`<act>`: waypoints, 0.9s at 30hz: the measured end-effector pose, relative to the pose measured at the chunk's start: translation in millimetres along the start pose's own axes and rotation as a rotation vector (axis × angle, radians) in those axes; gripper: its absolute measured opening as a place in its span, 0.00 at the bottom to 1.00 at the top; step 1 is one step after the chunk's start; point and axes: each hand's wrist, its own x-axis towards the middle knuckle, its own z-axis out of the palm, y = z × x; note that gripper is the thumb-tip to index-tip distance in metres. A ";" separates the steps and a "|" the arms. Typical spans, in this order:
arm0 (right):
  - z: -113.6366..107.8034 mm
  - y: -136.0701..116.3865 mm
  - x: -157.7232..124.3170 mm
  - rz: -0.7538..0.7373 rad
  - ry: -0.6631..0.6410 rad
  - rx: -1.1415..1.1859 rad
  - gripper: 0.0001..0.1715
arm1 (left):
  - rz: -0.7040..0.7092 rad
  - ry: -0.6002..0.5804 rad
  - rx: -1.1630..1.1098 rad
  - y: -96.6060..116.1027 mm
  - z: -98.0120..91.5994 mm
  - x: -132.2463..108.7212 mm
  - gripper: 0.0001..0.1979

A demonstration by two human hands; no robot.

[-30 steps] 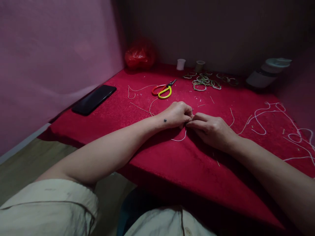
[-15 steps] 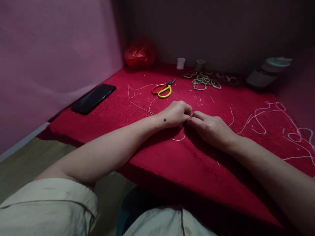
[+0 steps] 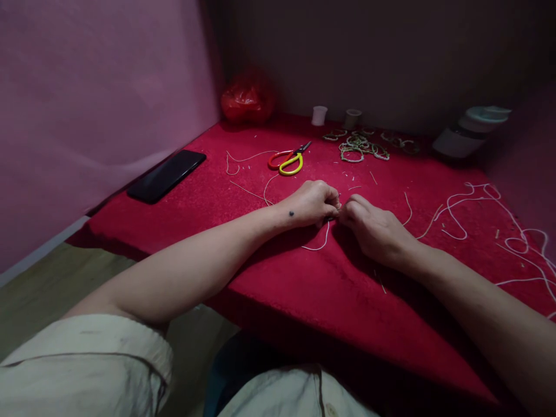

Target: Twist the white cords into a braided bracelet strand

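Above the red-covered table (image 3: 278, 289), my left hand (image 3: 316, 202) is closed in a pinch on a thin pale cord (image 3: 324, 243), whose end curls down onto the cloth below. Close on its right, my right hand (image 3: 369, 223) is also closed, fingertips together at the same spot. A small bit of the cord shows between the two hands; the rest of what the fingers grip is hidden. Just beyond my left hand lie scissors (image 3: 292, 163) with one red and one yellow handle.
A black phone (image 3: 167, 176) lies at the left. At the back are a red plastic bag (image 3: 247, 104), a white spool (image 3: 319, 116), a darker spool (image 3: 352, 119), several braided cord loops (image 3: 358, 147) and a bottle (image 3: 471, 132). Loose white cord (image 3: 516, 240) tangles at right.
My right hand has shifted slightly right, opening a small gap from my left hand, and its fingers have curled in more. My left hand has stayed nearly in place.
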 end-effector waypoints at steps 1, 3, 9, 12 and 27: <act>-0.8 0.1 -0.5 0.014 0.047 0.095 0.07 | -0.007 -0.002 -0.007 -0.2 0.0 0.0 0.05; -2.8 -1.1 -0.9 0.055 0.138 0.282 0.07 | -0.016 -0.009 -0.035 -1.2 0.2 0.3 0.04; -5.9 -8.4 0.4 0.294 0.236 0.802 0.05 | -0.013 -0.061 -0.148 -4.8 0.7 2.4 0.05; -7.0 -9.3 2.2 0.363 0.286 0.850 0.05 | -0.017 -0.080 -0.174 -6.6 -0.2 3.1 0.04; -0.1 10.4 -0.6 0.372 0.293 0.384 0.03 | -0.159 -0.176 -0.277 -3.2 -11.7 -1.7 0.02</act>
